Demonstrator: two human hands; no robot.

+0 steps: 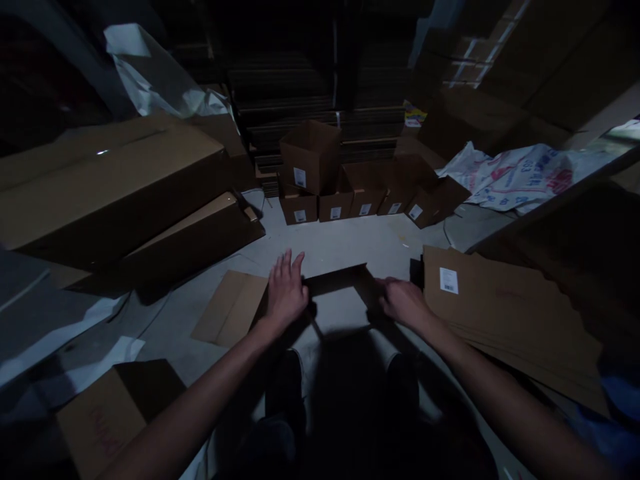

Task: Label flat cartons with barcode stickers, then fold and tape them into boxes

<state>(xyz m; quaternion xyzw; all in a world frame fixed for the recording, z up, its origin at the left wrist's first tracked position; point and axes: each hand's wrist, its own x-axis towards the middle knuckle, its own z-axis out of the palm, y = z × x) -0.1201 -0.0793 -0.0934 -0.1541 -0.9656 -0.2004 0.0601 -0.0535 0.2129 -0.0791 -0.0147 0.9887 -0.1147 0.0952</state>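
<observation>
A cardboard box stands on the floor in front of my feet, its walls spread into a frame with the pale floor showing through. My left hand is at its left side, fingers stretched out and the palm against the cardboard. At the opposite side my right hand has its fingers closed on the box's edge. A tan cardboard flap extends left of my left hand; whether it joins the box is hidden. Just right of my right hand lies a stack of flat cartons, the top one bearing a white label.
Several open labelled boxes stand in a row ahead, one more box on top. Long cartons lie at the left, a marked carton at lower left. A printed white sack lies at right. The surroundings are dim.
</observation>
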